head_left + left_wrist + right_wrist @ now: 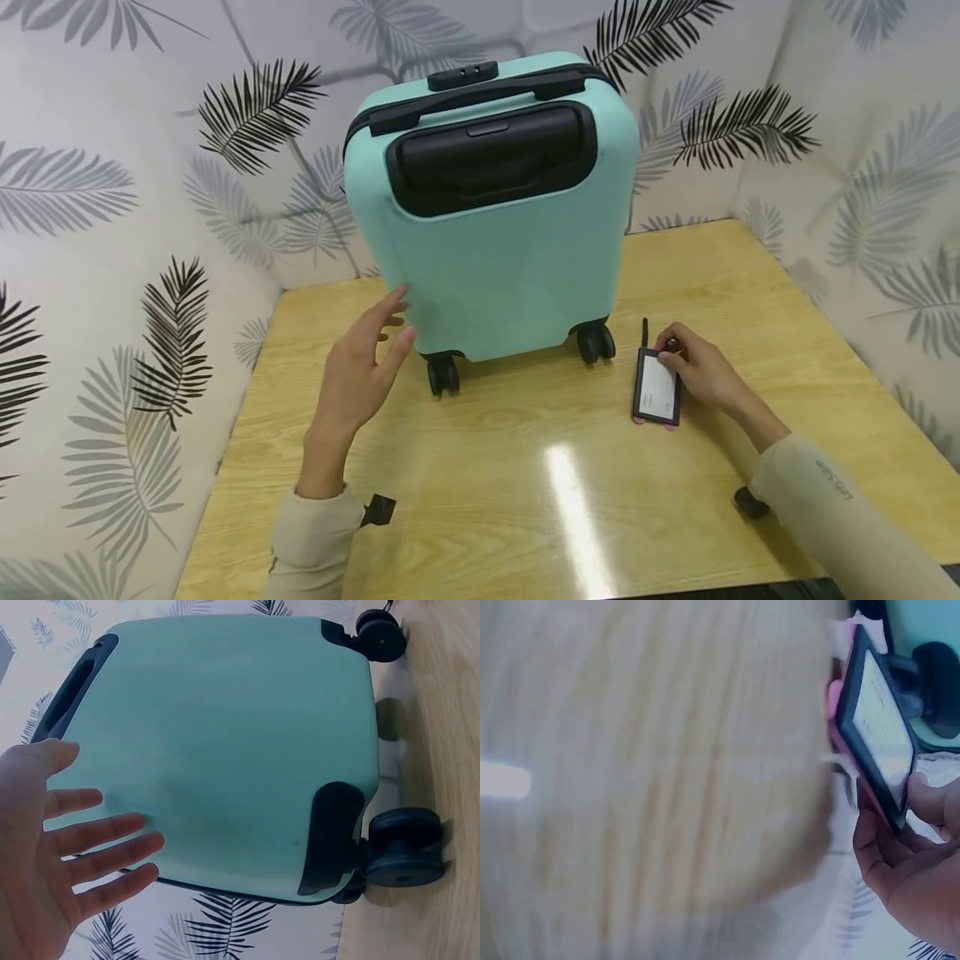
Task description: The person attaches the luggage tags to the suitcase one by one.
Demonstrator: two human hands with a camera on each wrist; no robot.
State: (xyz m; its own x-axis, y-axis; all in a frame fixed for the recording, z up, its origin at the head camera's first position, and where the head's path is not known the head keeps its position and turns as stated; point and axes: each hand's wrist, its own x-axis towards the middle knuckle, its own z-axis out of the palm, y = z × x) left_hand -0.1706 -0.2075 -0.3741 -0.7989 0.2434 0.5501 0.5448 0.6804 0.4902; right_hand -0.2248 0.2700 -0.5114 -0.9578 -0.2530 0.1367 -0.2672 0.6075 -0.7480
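Pinching the black-framed, white-faced rectangular tag (657, 390) in the right hand (699, 368) now! Left of that grip, holding the left hand (360, 371) fingers-spread near the mint-green, black-wheeled suitcase (510, 271).

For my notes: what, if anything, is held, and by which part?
The right hand pinches the tag by its upper-right corner in the head view; the left hand holds nothing.
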